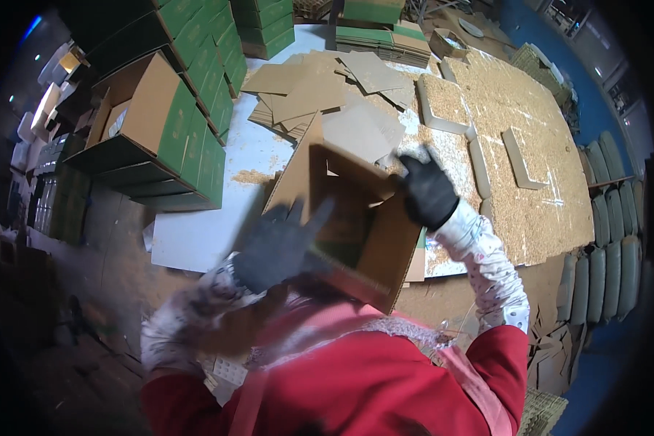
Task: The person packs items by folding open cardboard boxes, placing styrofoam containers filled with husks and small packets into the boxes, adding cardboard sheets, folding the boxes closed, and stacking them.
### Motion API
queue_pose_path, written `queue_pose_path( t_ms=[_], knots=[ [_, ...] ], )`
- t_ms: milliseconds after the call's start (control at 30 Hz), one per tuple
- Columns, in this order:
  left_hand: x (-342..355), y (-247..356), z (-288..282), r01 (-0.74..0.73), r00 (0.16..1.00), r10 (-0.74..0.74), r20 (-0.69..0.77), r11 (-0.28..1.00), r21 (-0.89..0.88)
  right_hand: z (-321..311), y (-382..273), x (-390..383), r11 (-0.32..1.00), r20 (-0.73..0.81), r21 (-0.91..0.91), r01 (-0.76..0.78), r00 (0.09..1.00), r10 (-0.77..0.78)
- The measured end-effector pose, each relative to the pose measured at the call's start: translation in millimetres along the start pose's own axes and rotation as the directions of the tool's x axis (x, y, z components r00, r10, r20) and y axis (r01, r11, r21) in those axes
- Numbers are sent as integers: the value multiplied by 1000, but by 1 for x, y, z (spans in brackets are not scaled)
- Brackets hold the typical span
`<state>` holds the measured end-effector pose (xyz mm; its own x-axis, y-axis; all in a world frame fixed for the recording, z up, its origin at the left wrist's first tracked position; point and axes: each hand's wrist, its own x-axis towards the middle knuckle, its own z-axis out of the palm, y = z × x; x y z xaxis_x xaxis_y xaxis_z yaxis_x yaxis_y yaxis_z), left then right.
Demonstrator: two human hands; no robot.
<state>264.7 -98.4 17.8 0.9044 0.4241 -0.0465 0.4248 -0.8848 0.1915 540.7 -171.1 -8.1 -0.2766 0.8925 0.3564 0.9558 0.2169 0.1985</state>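
An open cardboard box is tilted in front of my body at the near side of the white table, its brown inside facing up. Dark gloves cover both hands. My left hand, slightly blurred, is over the box's near left side with its fingers spread. At the far right rim, my right hand has its thumb side against the cardboard and seems to grip it. Where my left palm touches the box, if it does, is hidden. Past the box lie loose flat cardboard sheets, overlapping one another.
Green cartons stand stacked at the left, one with raised flaps. Flattened green cartons lie at the back of the white table. Pale grainy material covers the right, with cardboard strips on it. Grey-green padded bundles line the far right.
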Motion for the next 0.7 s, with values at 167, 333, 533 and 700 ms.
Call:
queue_pose_path(
  t_ms=[167,333,533,700],
  knots=[
    [37,-11,57,-112,983,141,-115,967,227,-11,-48,60,952,595,277,-133,801,-61],
    [14,-45,-15,-11,799,-184,-572,947,-320,84,-66,44,859,-218,498,-120,941,258],
    [29,-3,82,-96,988,90,-127,994,-47,76,-35,22,601,-426,721,-344,464,776],
    [16,-121,97,55,836,-410,-364,723,-688,197,-137,-98,193,233,833,-519,644,728]
  ],
)
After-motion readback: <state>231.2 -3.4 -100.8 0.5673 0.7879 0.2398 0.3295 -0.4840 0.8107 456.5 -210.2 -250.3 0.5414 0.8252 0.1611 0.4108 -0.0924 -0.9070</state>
